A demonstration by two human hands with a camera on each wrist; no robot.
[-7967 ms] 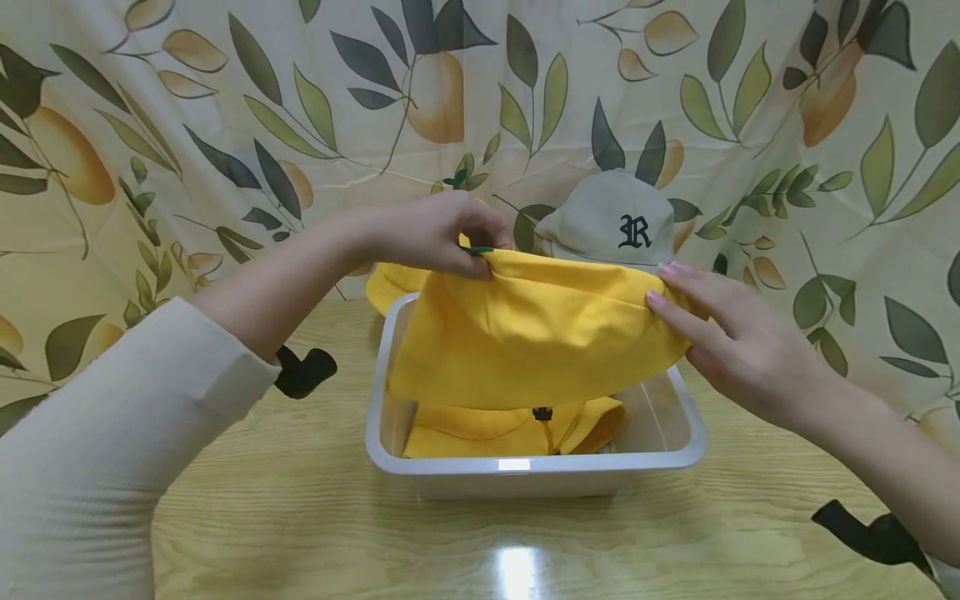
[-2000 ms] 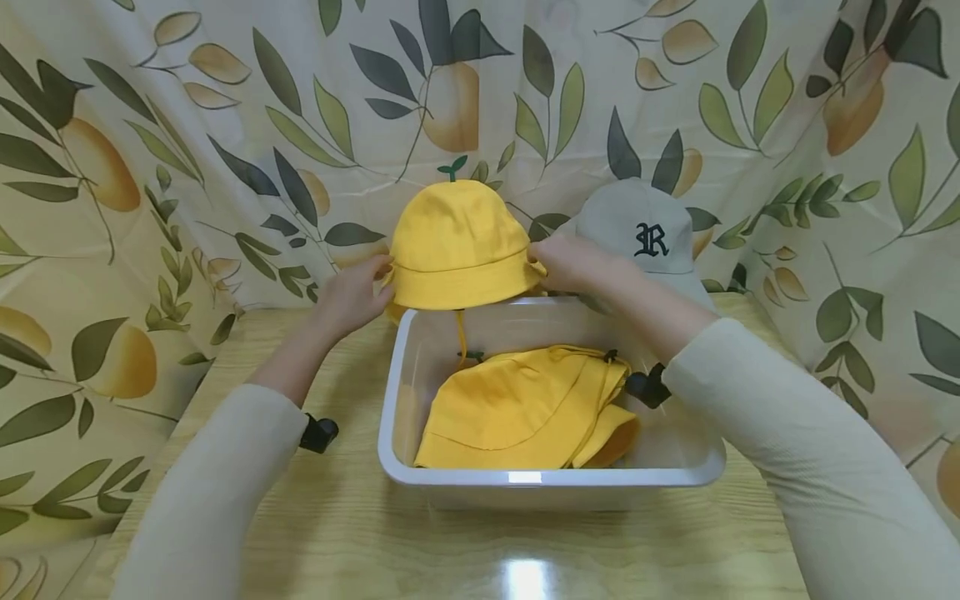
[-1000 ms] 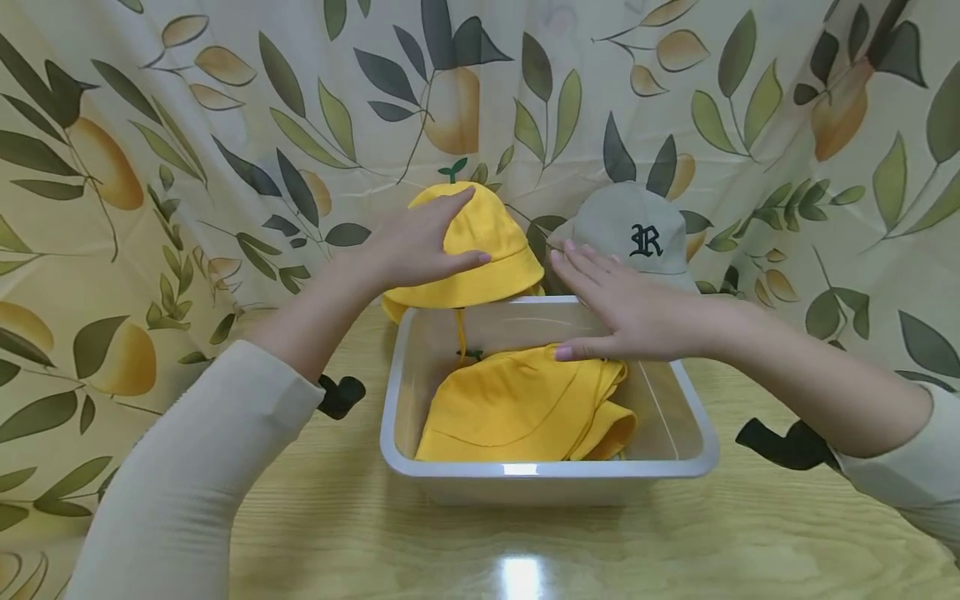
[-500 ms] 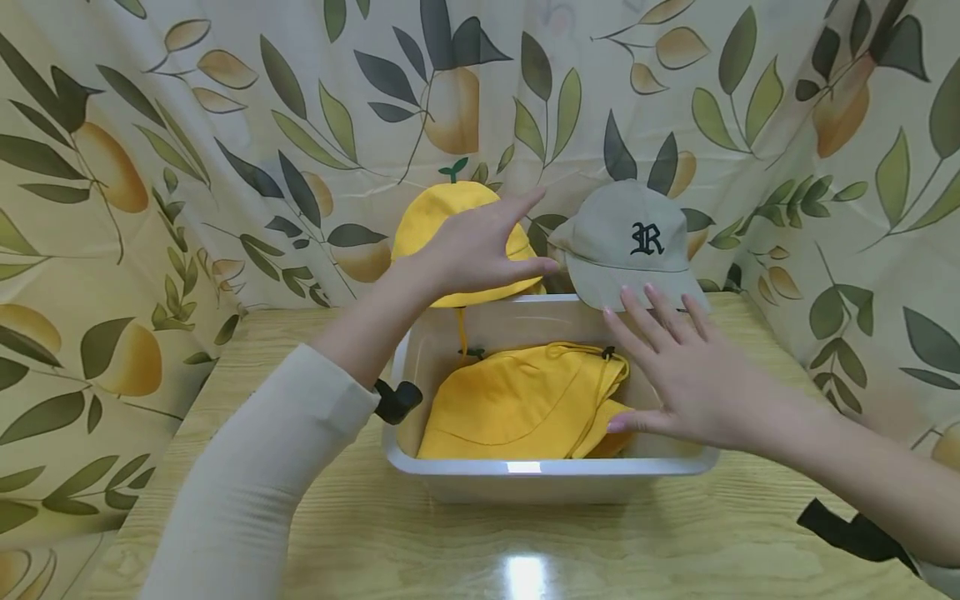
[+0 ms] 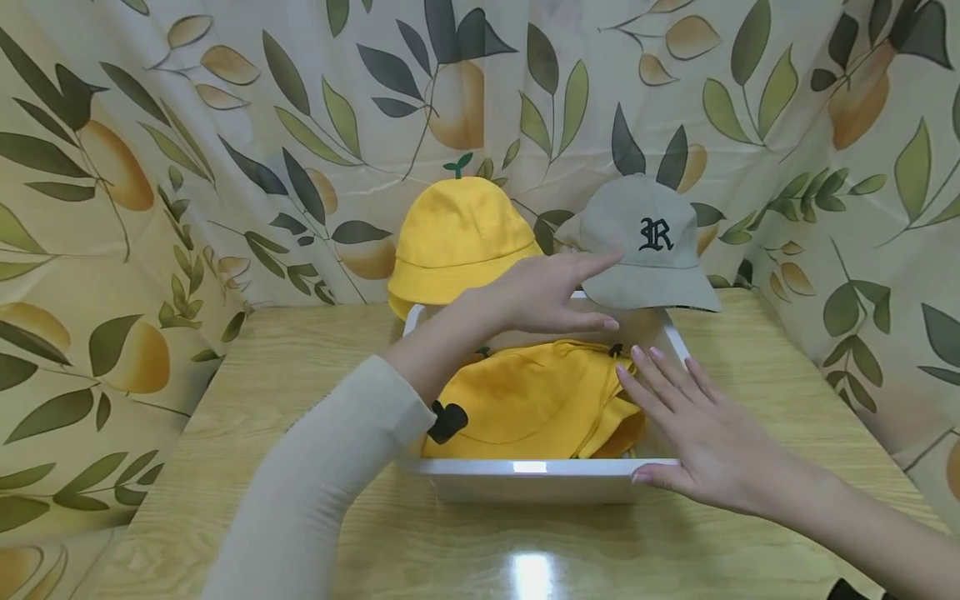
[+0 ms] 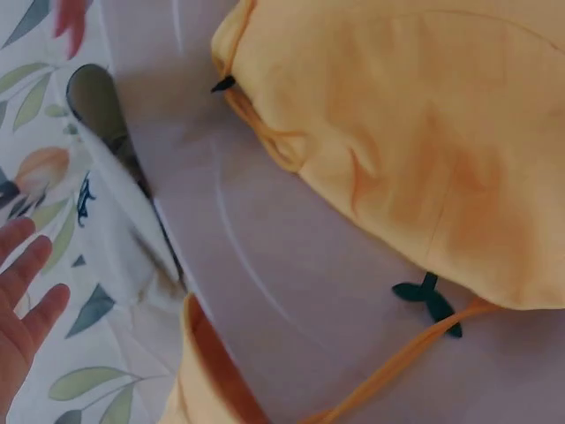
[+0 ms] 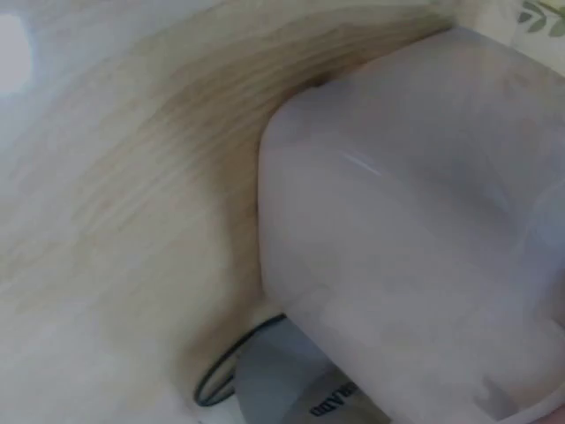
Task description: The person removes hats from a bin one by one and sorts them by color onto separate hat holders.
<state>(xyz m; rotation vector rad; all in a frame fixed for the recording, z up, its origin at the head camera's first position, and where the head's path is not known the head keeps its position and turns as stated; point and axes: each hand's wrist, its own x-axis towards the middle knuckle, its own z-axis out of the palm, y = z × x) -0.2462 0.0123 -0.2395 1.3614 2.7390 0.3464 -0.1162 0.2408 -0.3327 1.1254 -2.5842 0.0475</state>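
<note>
My left hand (image 5: pixel 551 292) reaches over the far part of the white bin (image 5: pixel 525 469), fingers straight, just in front of the grey cap (image 5: pixel 637 225) with a black letter R. At the bin's right side my right hand (image 5: pixel 697 433) is spread, palm down, thumb close to the front rim. Neither hand holds anything. In the bin lies a folded yellow hat (image 5: pixel 525 392), with a cord and green sprout (image 6: pixel 430 296) in the left wrist view. Behind the bin another yellow bucket hat (image 5: pixel 461 225) stands upright, a sprout on its crown, over a further yellow brim.
A wood-grain table (image 5: pixel 322 358) bears everything. A leaf-and-fruit patterned cloth (image 5: pixel 300 108) hangs behind and at both sides. The right wrist view shows the bin's smooth wall (image 7: pixel 371 203) and part of the grey cap (image 7: pixel 282 371).
A yellow hat held over the bin earlier was set upright behind it and let go. Since then my left hand has moved right toward the grey cap; my right hand has drawn back toward the front.
</note>
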